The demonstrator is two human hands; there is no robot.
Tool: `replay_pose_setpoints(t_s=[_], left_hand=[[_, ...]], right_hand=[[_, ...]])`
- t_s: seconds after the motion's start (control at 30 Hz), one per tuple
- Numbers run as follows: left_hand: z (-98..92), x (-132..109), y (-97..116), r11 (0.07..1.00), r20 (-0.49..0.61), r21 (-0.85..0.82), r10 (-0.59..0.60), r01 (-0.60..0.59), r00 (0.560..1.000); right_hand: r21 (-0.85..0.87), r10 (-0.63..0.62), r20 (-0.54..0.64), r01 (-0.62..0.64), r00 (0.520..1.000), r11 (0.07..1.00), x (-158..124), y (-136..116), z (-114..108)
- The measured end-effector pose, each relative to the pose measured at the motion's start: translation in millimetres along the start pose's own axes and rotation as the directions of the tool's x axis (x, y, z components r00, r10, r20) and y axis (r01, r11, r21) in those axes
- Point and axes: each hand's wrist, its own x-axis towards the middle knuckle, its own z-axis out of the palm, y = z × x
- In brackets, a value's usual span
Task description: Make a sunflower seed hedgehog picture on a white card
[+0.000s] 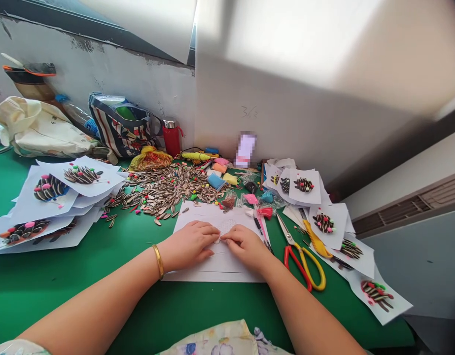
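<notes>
White paper sheets (212,273) lie in front of me, with a faint outline drawing (227,224) on the top one. My left hand (192,245), a gold bracelet at its wrist, rests on the sheet with its fingers stretched out. Close beside it my right hand (248,246) has curled fingers, the tips pressed together over the drawing. Whatever they hold is too small to make out. Both sets of fingertips nearly meet at the drawing's lower edge. Sunflower seeds (171,190) are heaped behind the paper, next to coloured clay pieces (216,181).
Scissors (301,256) and a yellow utility knife (316,239) lie at the right, pens (262,229) beside the paper. Papers with seed hedgehogs are stacked left (83,195) and right (325,236). A red flask (171,138), bags (123,123) and a phone (245,149) stand behind.
</notes>
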Motion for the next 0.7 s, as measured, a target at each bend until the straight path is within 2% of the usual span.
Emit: replay_pose_setpoints(t_s=[0.17, 0.47, 0.7], left_hand=[[-7.0, 0.7, -5.1, 0.994, 0.029, -0.111, -0.015, 0.018, 0.999], [-5.0, 1.5, -7.9, 0.991, 0.029, -0.134, -0.003, 0.006, 1.000], [-4.8, 0.1, -9.6, 0.990, 0.010, -0.144, -0.004, 0.005, 1.000]], right_hand=[[-0.027, -0.064, 0.031, 0.065, 0.997, 0.997, -1.7, 0.9, -0.2], [-0.116, -0.125, 0.089, 0.135, 0.988, 0.984, -1.6, 1.4, -0.3], [-0.055, -0.092, 0.069, 0.095, 0.993, 0.994, -2.5, 3.1, -2.5]])
